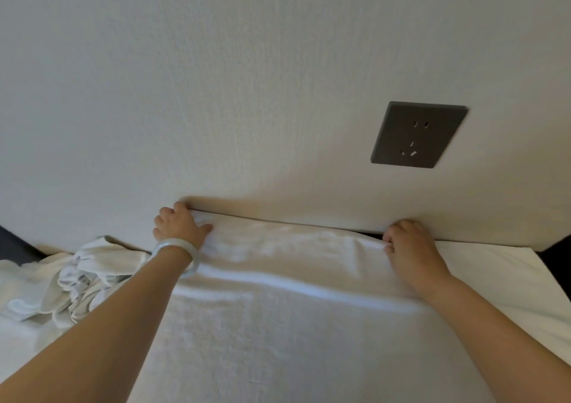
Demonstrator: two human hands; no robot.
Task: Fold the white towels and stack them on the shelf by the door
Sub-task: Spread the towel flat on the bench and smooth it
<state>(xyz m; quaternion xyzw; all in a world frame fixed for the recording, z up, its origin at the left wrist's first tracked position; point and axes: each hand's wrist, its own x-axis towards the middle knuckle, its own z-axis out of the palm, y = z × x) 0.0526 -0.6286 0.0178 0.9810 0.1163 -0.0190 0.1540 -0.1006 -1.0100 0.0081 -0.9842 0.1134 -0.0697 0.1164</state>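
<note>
A large white towel (pixel 278 310) lies spread flat before me, its far edge against the wall. My left hand (pixel 179 226), with a pale bangle on the wrist, grips the towel's far left corner with curled fingers. Toward the right, my right hand (pixel 408 245) pinches the far edge of the same towel close to the wall. A crumpled heap of white towels (pixel 71 282) lies to the left of my left arm.
The cream wall (pixel 247 78) rises right behind the towel and carries a dark grey power socket (pixel 418 135) above my right hand. A white surface (pixel 509 276) shows under the towel at right. Dark gaps appear at the far left and far right.
</note>
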